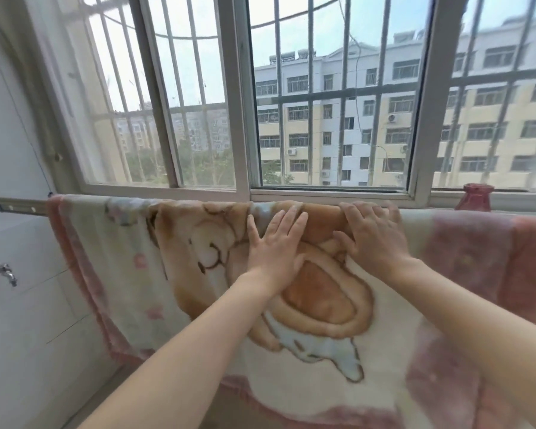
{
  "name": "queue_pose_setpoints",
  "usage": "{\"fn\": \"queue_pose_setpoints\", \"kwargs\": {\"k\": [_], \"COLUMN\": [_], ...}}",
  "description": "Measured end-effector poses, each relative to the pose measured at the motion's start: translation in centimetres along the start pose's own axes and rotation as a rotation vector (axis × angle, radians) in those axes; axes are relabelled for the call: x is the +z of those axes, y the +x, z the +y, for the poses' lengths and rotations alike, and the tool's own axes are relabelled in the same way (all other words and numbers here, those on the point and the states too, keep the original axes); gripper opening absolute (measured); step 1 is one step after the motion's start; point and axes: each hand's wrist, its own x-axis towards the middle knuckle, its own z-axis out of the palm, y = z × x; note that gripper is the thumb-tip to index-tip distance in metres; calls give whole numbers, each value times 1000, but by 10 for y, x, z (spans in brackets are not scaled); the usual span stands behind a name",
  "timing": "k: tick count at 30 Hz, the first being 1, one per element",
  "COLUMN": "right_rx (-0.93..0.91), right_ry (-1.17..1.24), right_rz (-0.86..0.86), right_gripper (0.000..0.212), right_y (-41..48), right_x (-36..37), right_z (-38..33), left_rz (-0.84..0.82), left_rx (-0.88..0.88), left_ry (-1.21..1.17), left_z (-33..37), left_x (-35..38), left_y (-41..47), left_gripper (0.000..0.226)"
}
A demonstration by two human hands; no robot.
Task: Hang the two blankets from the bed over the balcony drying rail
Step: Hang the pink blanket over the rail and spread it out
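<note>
The left hand (274,246) lies flat on the blanket (331,308), fingers straight and a little spread, pointing up toward the fold, palm pressed on the cloth and holding nothing. The right hand (372,239) lies just beside it, apart by a small gap, also spread wide with its thumb stretched toward the left hand. Its fingertips reach the crest where the cloth goes over the rail (16,207), and it presses rather than clasps. Both forearms come in bare from the lower edge. The blanket is draped over the rail below the window (242,119), its near side hanging down toward the viewer. It is cream with a brown cartoon bear under the hands and a pink border down the left edge and along the bottom. At the right the cloth turns pink, and whether that stretch belongs to the same blanket cannot be told. Only the left end of the rail shows bare, a grey metal bar running to the white tiled wall (19,305). A metal tap (3,272) sticks out of that wall lower down. On the sill (520,203) at the right stands a red vase (474,198), just behind the top of the cloth. Beyond the glass are bars (312,88) and pale apartment buildings (331,125).
</note>
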Motion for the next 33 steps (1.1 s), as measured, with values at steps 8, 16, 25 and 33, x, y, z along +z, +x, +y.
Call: {"fn": "queue_pose_setpoints", "kwargs": {"k": [8,16,25,33], "right_rx": [36,71,-3,-27], "right_ry": [-83,-107,28,113], "right_rz": [-57,-95,-111,-83], "right_gripper": [58,61,23,16], "right_y": [-24,-47,-38,-10], "right_x": [-18,-40,-51,-63], "right_z": [58,116,145,151], "left_rz": [45,51,83,56], "left_rx": [174,291,311,168], "left_ry": [-218,-361,-392,-364], "left_z": [72,116,132,140], "left_x": [1,7,6,-11], "left_y": [49,78,96,111], "left_gripper": [64,55,27,24]}}
